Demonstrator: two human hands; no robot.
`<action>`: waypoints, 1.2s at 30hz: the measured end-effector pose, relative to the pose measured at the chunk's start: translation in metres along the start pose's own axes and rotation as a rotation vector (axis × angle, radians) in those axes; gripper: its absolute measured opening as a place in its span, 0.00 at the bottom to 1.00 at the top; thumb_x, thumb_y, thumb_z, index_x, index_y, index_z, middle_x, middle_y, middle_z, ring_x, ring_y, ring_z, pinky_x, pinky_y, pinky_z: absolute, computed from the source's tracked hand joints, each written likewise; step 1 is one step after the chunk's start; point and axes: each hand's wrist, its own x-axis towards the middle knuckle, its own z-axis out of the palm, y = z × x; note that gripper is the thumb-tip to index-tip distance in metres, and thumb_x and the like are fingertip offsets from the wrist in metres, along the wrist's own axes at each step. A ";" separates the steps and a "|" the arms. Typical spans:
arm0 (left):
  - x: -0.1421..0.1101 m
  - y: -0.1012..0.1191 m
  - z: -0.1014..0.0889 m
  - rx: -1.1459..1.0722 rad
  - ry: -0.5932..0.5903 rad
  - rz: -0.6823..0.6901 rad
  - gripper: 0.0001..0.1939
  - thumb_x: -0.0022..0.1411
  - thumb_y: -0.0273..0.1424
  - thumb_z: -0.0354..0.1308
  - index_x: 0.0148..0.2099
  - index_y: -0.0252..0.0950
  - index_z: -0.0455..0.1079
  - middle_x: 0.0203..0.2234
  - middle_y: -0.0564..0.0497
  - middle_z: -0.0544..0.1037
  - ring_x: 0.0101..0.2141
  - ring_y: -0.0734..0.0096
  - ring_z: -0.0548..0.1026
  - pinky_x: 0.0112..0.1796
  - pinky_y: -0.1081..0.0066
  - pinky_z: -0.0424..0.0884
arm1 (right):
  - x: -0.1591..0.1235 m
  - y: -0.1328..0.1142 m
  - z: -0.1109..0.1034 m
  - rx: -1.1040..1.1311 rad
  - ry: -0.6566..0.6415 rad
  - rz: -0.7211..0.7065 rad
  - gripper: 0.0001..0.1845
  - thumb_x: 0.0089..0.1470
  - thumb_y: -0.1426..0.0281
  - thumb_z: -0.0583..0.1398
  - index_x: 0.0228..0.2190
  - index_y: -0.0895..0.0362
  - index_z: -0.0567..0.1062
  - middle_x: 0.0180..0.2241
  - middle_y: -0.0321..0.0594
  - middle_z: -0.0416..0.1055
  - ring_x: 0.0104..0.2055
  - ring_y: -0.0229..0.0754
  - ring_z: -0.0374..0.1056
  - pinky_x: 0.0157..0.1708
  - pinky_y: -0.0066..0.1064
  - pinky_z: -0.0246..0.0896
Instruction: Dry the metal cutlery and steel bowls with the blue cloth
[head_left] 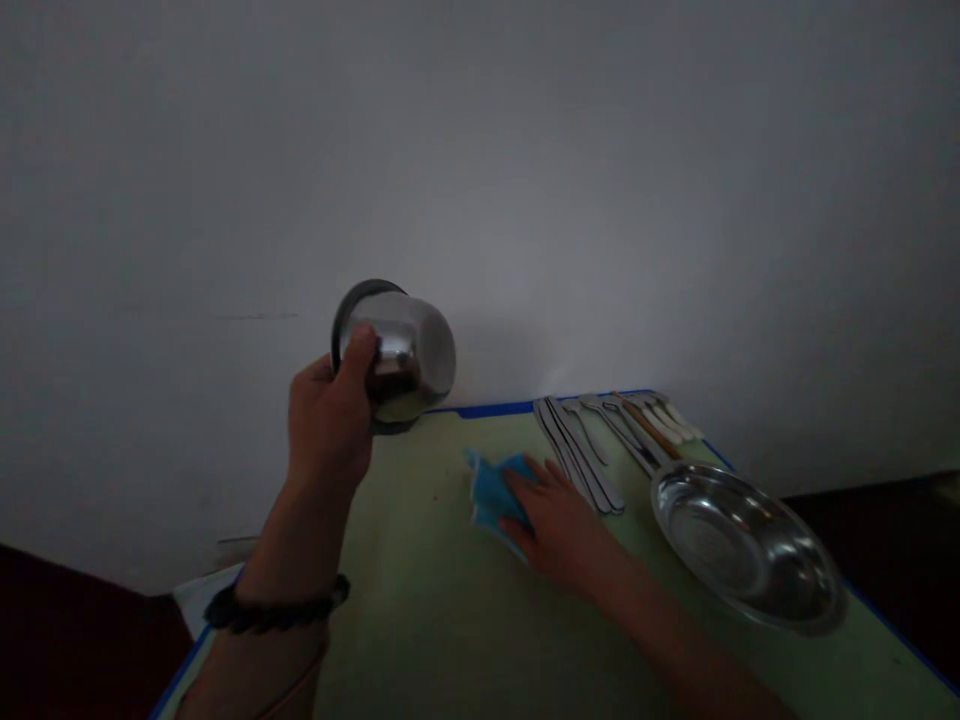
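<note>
Raised above the table's left side, my left hand (330,410) grips a shiny metal bowl (412,350) by its wall and rim. The bowl is tilted on its side, its base facing right and its rim toward the left; its inside is hidden. Lower down, my right hand (562,525) has its fingers closed on a blue cloth (495,495) at the tabletop. Just beyond that hand lie several long flat metal utensils (577,455), side by side, whose exact kind I cannot make out.
On the right of the pale green table (420,600) sits an oval metal dish (742,545). Behind it lie more utensils, including a brown stick-like one (652,425) and several white-handled ones (679,425). A plain wall (480,200) stands against the blue-edged back.
</note>
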 end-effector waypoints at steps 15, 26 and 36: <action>-0.030 0.006 0.000 0.580 -0.973 0.738 0.11 0.60 0.34 0.53 0.42 0.40 0.73 0.43 0.50 0.76 0.51 0.65 0.65 0.51 0.62 0.61 | 0.005 -0.001 -0.072 1.204 0.086 0.449 0.35 0.53 0.47 0.37 0.48 0.58 0.61 0.27 0.43 0.73 0.19 0.38 0.67 0.23 0.35 0.65; -0.071 0.012 0.043 0.039 -0.817 0.405 0.21 0.55 0.35 0.59 0.52 0.51 0.64 0.62 0.55 0.50 0.60 0.58 0.47 0.57 0.57 0.50 | -0.032 0.057 -0.128 0.909 0.169 0.510 0.01 0.46 0.71 0.53 0.26 0.55 0.64 0.12 0.26 0.56 0.10 0.29 0.49 0.09 0.22 0.47; -0.128 -0.009 0.129 -0.149 -1.047 -0.492 0.11 0.58 0.37 0.53 0.36 0.35 0.59 0.19 0.53 0.71 0.20 0.71 0.72 0.20 0.72 0.68 | -0.104 0.127 -0.167 0.413 0.265 0.501 0.15 0.51 0.61 0.52 0.31 0.59 0.72 0.18 0.33 0.66 0.18 0.33 0.59 0.17 0.24 0.51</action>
